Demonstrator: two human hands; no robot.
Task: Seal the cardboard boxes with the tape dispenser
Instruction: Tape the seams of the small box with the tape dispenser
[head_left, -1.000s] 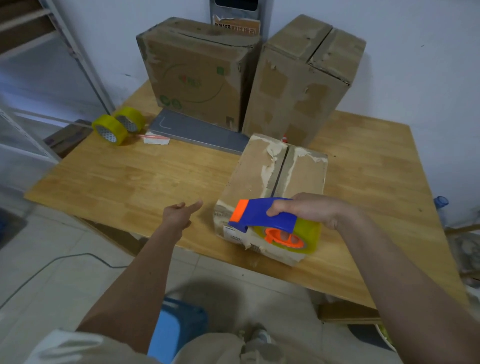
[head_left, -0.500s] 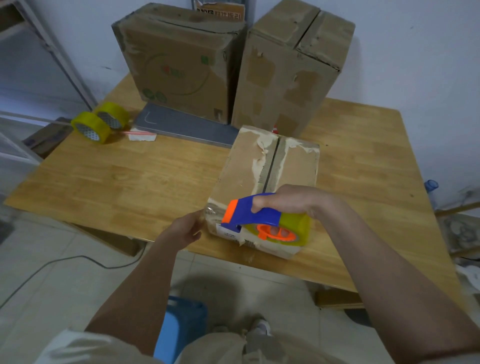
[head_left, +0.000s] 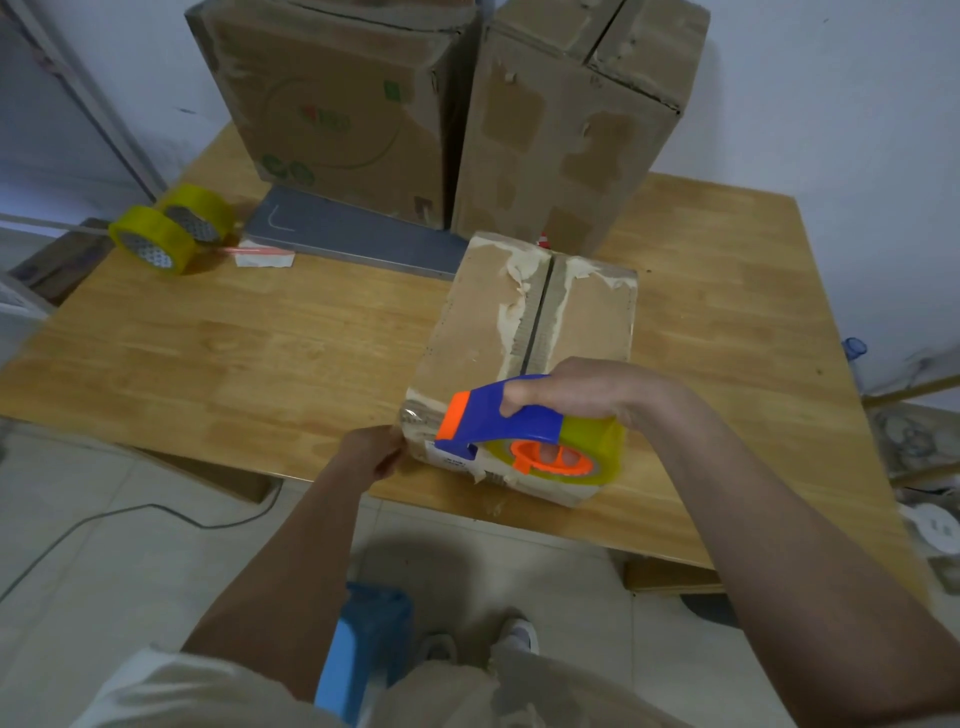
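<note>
Makeshift packing room, worn cardboard boxes (head_left: 337, 104), spare tape rolls (head_left: 171, 234), wooden table (head_left: 234, 353), tiled floor (head_left: 104, 571)

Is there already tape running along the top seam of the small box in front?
No, the seam between the flaps of the small box is an open dark gap, and the tape dispenser sits at its near end.

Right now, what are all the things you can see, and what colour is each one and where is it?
small cardboard box: one, brown, near table edge, top seam untaped
tape dispenser: one, blue and orange with a yellowish roll, at the small box's near end
big cardboard boxes: two, brown, at the back
tape rolls: two, yellow, far left on the table
grey panel: one, flat before the big boxes
table: one, light wood
stool: one, blue, on the floor
left hand: touches the small box's near-left corner
right hand: grips the dispenser
</note>
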